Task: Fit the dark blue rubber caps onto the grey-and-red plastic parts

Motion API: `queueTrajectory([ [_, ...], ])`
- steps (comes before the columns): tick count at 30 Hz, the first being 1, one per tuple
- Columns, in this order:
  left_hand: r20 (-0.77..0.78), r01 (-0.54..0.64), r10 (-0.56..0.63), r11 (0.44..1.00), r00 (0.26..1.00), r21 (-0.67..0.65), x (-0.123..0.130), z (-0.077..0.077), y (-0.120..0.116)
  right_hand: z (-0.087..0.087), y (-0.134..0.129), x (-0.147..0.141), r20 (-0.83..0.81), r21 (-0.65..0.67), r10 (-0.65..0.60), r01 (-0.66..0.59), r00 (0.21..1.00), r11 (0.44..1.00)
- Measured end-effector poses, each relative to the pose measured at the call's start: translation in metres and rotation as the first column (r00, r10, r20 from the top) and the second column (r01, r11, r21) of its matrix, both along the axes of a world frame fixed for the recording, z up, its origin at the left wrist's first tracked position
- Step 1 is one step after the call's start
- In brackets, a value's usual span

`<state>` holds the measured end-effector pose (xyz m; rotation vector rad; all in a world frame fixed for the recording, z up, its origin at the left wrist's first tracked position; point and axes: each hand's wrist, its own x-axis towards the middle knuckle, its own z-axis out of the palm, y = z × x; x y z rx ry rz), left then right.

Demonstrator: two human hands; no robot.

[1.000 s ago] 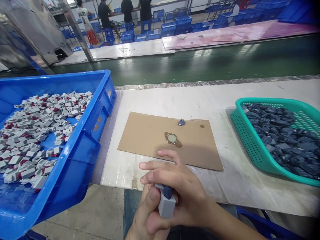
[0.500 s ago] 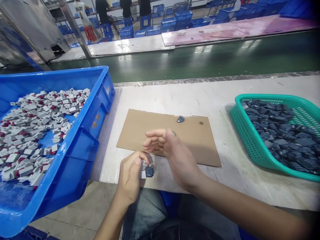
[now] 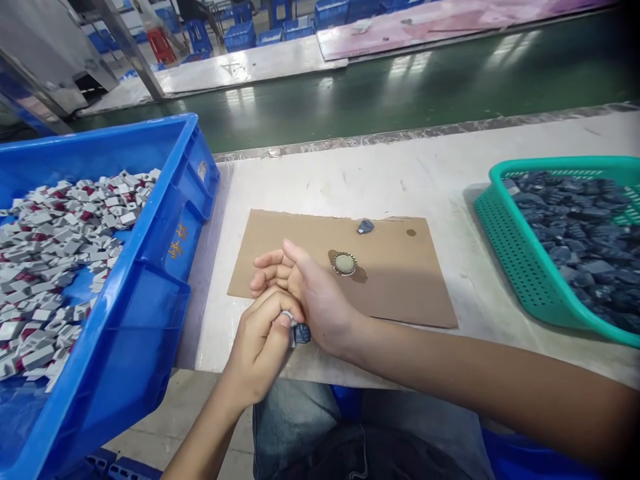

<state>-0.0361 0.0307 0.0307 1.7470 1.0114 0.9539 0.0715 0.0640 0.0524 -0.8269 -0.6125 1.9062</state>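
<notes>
My left hand (image 3: pixel 263 343) is closed on a small plastic part (image 3: pixel 302 333), pinched between thumb and forefinger. The part has a dark blue block and a light grey piece mostly covered by the fingers. My right hand (image 3: pixel 323 297) is open with its palm turned toward the left hand, and its heel lies close to the held part; whether they touch I cannot tell. Beyond both hands lies a cardboard sheet (image 3: pixel 405 287). On it rest a round disc with a beaded metal rim (image 3: pixel 345 264) and a loose dark blue plastic piece (image 3: pixel 365 227).
A blue crate (image 3: pixel 200 180) of grey and dark red plastic parts stands at the left. To the right is a green basket (image 3: pixel 510 267) filled with dark blue pieces. A green conveyor belt (image 3: pixel 370 100) runs behind the white table (image 3: pixel 300 173).
My right hand has moved left and closer to the left hand, uncovering the round disc. The left hand still grips the small part. The view has tilted downward.
</notes>
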Motion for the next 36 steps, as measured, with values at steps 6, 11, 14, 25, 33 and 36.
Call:
queueTrajectory([
  [6,-0.051,0.056,-0.054,0.998,0.997,0.028,0.007,0.004,0.006,0.0,-0.004,0.002,-0.026,-0.024,0.001,-0.001,1.0,1.0],
  [11,-0.067,-0.008,0.013,0.997,0.998,0.078,0.011,0.006,0.007,-0.003,-0.003,0.002,0.022,0.026,-0.107,0.106,0.994,0.994],
  [14,-0.032,-0.124,0.125,0.991,0.992,0.045,0.009,0.003,0.006,-0.007,-0.001,0.001,0.056,0.049,-0.192,0.19,0.98,0.981],
  [25,0.436,-0.262,0.376,0.917,0.818,-0.299,0.039,-0.005,-0.001,-0.001,-0.011,-0.002,0.107,-0.014,-0.176,0.178,0.979,0.984],
  [33,0.42,-0.344,0.397,0.917,0.816,-0.199,0.042,-0.005,-0.002,-0.003,-0.013,-0.002,0.162,0.049,-0.115,0.108,0.98,0.993],
  [36,0.383,-0.341,0.379,0.925,0.843,-0.166,0.04,-0.008,-0.004,-0.007,-0.016,-0.003,0.182,0.095,-0.162,0.147,0.97,0.985],
])
